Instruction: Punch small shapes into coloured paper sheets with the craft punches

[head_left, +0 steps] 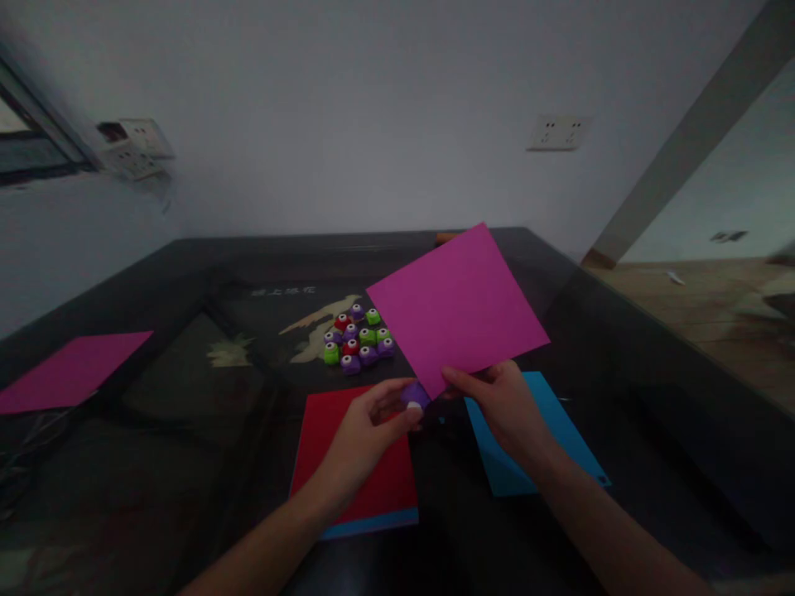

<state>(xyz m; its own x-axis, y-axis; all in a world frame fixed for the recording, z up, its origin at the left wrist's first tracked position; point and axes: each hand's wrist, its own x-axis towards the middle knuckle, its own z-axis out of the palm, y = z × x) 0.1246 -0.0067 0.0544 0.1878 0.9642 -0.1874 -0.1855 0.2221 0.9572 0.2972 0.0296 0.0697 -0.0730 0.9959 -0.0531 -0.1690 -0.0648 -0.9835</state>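
Note:
My left hand (383, 414) holds a small purple figure (415, 396) with a white spot between thumb and fingers. Pinched by its lower edge in my right hand (500, 406) is a square pink sheet (463, 306), raised over the table; its bottom corner meets the purple figure. Under my left hand lies a stack of paper with a red sheet (373, 472) on top and blue edges below. A blue sheet (559, 430) rests beneath my right hand. Beyond the hands, several small red, green and purple figures with eye-like spots (351, 348) stand in a cluster.
The dark glossy table (155, 447) reaches back to a pale wall with sockets (559, 132). Another pink sheet (78, 368) lies at the far left. A dark flat object (696, 463) is at the right, and an orange-brown object (445, 237) sits at the back edge.

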